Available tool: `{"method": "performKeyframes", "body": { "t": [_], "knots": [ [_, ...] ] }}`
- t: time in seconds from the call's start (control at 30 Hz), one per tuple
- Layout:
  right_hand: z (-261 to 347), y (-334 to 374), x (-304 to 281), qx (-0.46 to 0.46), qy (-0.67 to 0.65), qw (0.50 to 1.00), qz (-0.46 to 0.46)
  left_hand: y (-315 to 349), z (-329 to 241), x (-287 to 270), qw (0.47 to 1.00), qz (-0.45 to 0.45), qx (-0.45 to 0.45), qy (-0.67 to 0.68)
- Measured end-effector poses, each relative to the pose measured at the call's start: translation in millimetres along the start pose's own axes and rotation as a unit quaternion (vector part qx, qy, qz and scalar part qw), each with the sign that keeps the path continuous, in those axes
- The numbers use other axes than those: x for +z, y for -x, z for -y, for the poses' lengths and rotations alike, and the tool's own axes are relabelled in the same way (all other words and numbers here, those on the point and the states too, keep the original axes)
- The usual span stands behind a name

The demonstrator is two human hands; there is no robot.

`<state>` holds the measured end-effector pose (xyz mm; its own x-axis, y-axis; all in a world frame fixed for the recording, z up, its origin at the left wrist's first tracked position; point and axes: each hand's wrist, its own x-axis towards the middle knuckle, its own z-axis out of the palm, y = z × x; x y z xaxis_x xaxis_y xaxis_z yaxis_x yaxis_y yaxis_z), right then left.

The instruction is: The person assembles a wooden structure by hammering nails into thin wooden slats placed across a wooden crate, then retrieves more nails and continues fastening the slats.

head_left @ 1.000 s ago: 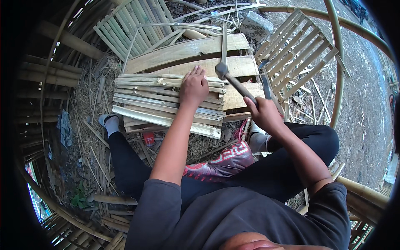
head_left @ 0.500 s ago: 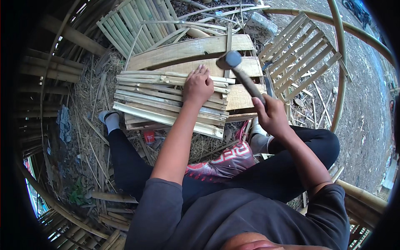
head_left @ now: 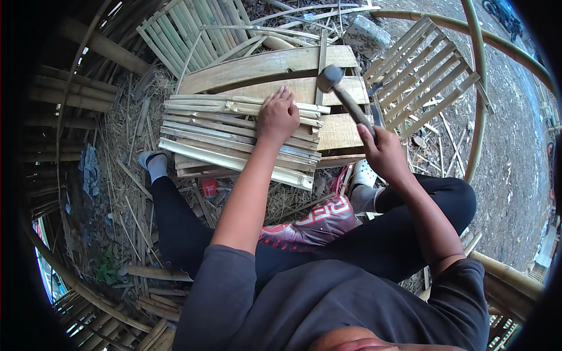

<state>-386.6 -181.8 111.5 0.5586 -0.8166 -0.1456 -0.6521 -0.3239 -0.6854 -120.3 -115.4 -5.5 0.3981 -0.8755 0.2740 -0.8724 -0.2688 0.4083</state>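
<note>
Your left hand (head_left: 278,120) lies flat, fingers extended, on rough split-bamboo slats (head_left: 208,124) at the plank desk's (head_left: 342,130) near left; bare wood opens toward its right edge; your right hand (head_left: 383,153) wraps the hammer's (head_left: 350,106) handle.

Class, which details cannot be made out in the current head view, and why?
Head view: palm of the left hand, hidden by its own back.
Head view: parts of the pale strips, covered by that hand and the left forearm.
Head view: handle end of the hammer, hidden inside the right hand.
Head view: motorcycle at upper right, too small for detail.
</note>
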Motion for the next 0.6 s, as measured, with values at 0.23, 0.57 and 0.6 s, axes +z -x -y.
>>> {"method": "performKeyframes", "body": {
  "t": [0.23,0.57,0.6],
  "knots": [
    [-19,-6,17,-0.03,0.021,0.999,0.023,-1,0,-1,1.0,0.007,0.01,0.008],
    [-24,-1,24,-0.093,0.129,0.987,-0.031,-5,-6,-2,0.997,0.001,-0.049,0.058],
    [-26,-1,22,-0.057,0.082,0.995,-0.011,-6,-8,-3,0.994,0.01,-0.061,0.085]
  ]
}}
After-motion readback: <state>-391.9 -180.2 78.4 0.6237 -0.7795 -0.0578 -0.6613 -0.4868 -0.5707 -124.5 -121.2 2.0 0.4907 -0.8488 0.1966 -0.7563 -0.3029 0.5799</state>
